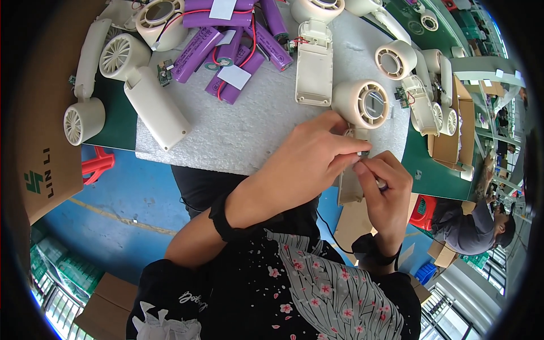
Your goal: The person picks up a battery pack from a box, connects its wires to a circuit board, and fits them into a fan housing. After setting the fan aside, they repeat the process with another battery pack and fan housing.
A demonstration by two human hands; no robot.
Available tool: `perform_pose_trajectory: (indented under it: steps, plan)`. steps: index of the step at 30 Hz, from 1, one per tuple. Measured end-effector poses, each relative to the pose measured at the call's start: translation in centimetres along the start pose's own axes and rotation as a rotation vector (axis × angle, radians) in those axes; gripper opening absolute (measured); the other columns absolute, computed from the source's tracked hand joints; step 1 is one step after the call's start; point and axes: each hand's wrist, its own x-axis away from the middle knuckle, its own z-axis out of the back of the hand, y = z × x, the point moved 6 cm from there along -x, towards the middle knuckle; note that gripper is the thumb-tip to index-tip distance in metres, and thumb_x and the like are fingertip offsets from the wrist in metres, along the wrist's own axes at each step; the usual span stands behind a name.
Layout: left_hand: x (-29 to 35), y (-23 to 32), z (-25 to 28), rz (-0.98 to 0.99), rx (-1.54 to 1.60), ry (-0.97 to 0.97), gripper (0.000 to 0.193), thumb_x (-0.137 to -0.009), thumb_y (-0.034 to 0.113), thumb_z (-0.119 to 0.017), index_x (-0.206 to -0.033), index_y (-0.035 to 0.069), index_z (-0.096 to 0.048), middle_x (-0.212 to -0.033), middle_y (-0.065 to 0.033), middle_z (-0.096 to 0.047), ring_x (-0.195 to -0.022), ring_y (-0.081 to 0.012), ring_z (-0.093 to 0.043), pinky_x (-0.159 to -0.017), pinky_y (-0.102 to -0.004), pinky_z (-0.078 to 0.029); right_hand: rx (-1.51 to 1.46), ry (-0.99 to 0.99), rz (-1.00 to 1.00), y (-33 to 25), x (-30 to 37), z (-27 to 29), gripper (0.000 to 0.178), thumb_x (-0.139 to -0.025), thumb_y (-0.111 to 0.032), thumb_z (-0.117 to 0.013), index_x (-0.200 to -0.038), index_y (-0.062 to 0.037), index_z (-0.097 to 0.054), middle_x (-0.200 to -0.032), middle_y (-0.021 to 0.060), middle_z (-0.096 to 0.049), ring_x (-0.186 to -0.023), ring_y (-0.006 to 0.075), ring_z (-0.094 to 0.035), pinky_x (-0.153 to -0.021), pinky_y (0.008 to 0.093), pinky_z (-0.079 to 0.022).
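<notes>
White foam sheeting (243, 144) covers most of the bench in front of me, with a brown cardboard carton (51, 130) standing off to the worker's left. On the far side of the sheet lies a heap of purple cylindrical battery cells (195, 54), red leads looping over them. Left of the heap rests a cream handheld fan (156, 107), and to its right is an open handle shell (314, 68) with its hollow side up.

The fan being worked on (361, 105) sits at the sheet's near right edge, its round head beyond the hands and its handle running underneath them. The left hand (317, 147) reaches across its neck, thumb and forefinger pinched together; the right hand (391, 207) meets it fingertip to fingertip. Between them is a tiny pale piece (363, 153), apparently gripped by the left. Something slim shows inside the right hand's curled fingers, but I can't tell what.

I'd judge this a fine fitting or wiring step at the handle; the next move calls for a steady left pinch and small, precise right-hand motion.
</notes>
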Motion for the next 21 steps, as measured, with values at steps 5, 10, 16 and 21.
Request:
perform_pose_trajectory:
  steps: [5, 10, 16, 21]
  plan:
    - [0.04, 0.06, 0.10, 0.011, 0.015, -0.026, 0.028, -0.081, 0.004, -0.070, -0.107, 0.011, -0.073, -0.097, -0.0120, -0.061, -0.080, -0.0263, -0.064, -0.069, -0.0344, -0.053, -0.017, -0.058, -0.047, 0.24, -0.19, -0.49, 0.009, -0.082, -0.003, -0.068, -0.089, 0.0011, -0.070, -0.069, 0.0069, -0.052, -0.054, 0.0118, -0.044, -0.050, 0.0270, -0.035]
    - [0.02, -0.06, 0.08, 0.040, 0.046, -0.064, 0.032, -0.079, 0.002, -0.070, -0.110, 0.012, -0.072, -0.100, -0.0121, -0.061, -0.082, -0.0266, -0.064, -0.071, -0.0351, -0.054, -0.045, -0.099, -0.108, 0.52, -0.10, -0.63, 0.008, -0.081, -0.004, -0.067, -0.087, 0.0013, -0.070, -0.068, 0.0067, -0.050, -0.054, 0.0119, -0.044, -0.050, 0.0272, -0.034]
    - [0.01, -0.10, 0.16, 0.026, 0.026, -0.060, 0.032, -0.078, 0.002, -0.070, -0.109, 0.012, -0.072, -0.100, -0.0119, -0.060, -0.084, -0.0274, -0.064, -0.071, -0.0355, -0.053, -0.043, -0.133, -0.110, 0.62, -0.19, -0.88, 0.009, -0.081, -0.004, -0.066, -0.087, 0.0013, -0.070, -0.068, 0.0069, -0.049, -0.054, 0.0122, -0.044, -0.050, 0.0275, -0.033]
    - [-0.04, -0.08, 0.05, 0.019, 0.025, -0.044, 0.029, -0.079, 0.004, -0.070, -0.107, 0.011, -0.072, -0.099, -0.0120, -0.061, -0.084, -0.0283, -0.063, -0.072, -0.0361, -0.053, -0.049, -0.141, -0.117, 0.30, -0.29, -0.85, 0.008, -0.080, -0.003, -0.067, -0.087, 0.0013, -0.070, -0.067, 0.0071, -0.049, -0.053, 0.0126, -0.043, -0.049, 0.0276, -0.033]
